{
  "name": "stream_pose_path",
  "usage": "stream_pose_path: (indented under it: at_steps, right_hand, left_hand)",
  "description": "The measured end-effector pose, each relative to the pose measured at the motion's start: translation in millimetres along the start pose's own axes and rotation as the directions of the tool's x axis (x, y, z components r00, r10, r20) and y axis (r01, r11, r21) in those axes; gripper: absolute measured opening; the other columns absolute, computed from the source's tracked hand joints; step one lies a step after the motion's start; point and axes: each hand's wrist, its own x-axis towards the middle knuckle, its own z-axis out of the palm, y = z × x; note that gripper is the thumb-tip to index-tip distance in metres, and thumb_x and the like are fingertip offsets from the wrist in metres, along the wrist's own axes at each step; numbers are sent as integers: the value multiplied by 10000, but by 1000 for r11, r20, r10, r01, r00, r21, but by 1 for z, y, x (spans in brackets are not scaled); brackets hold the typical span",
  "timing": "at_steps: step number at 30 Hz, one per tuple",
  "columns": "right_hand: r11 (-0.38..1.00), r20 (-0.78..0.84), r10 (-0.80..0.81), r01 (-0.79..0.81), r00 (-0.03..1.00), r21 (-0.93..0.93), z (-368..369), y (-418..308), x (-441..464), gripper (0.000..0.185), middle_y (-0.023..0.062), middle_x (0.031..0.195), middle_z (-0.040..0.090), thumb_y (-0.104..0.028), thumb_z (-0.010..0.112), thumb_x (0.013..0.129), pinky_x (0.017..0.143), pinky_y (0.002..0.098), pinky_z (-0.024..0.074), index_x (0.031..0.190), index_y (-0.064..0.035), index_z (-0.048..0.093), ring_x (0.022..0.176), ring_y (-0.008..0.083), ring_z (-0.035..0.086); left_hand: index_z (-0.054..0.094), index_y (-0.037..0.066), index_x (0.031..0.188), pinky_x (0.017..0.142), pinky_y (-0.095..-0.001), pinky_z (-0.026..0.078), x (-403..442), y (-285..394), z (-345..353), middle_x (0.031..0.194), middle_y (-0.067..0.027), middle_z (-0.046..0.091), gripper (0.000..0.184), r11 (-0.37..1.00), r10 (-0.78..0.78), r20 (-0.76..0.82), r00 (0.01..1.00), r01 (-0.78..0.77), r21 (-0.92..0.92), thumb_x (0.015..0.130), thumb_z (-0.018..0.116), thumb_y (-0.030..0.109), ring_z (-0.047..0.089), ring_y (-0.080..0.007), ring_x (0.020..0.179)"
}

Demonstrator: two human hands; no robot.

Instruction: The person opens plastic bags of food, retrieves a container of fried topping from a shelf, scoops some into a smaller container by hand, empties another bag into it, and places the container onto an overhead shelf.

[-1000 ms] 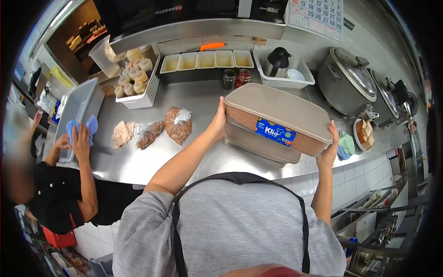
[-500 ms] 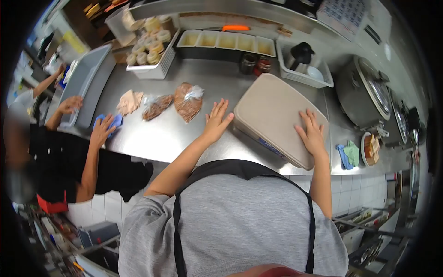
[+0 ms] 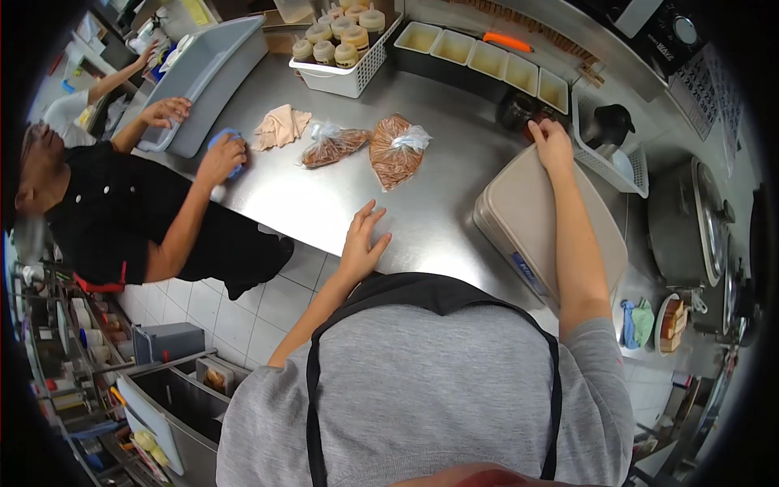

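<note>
My right hand reaches across a beige lidded box to its far corner. Its fingers curl down on a small red-topped jar, which they mostly hide. Right beside that jar stands a dark jar. My left hand is open and holds nothing, fingers apart, at the near edge of the steel table. Beyond it lie two tied clear bags of brown, shredded-looking food, one bigger bag and one smaller bag.
At left, a co-worker in black holds a blue cloth beside a grey tub. A beige cloth, a basket of bottles and a row of white containers sit farther back. A large pot stands right.
My right hand has moved from the box lid to the jar past its far corner. My left hand has drawn back from beside the box toward the table's near edge. The view has shifted.
</note>
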Motion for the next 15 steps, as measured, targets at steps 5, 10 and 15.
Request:
stream_pose_path:
  at_steps: [5,10,15]
  right_hand:
    - [997,-84,9,-15,996,-81,3,-9,4,413,134,824,549,-440,534,837,730,422,433,746,-40,575,849,321,547]
    - [976,-96,176,-186,980,-108,-2,-17,1,457,145,850,550,-470,523,836,763,412,431,760,-26,596,889,323,538]
    - [984,-257,111,-143,960,-110,-7,-23,-2,374,131,847,554,-388,544,842,757,413,429,756,-28,595,894,318,534]
  left_hand:
    - [469,43,1227,992,-392,336,37,-29,-15,1352,-177,344,473,996,90,80,993,-89,-17,788,620,130,378,-328,1222]
    - [371,64,1310,953,-383,378,82,-11,-16,1339,-163,341,561,943,325,178,929,-306,-130,814,619,148,457,-295,1151]
    - [300,72,1353,937,-386,389,109,28,18,1336,-146,336,607,894,354,451,819,-156,-420,842,598,210,461,-271,1153]
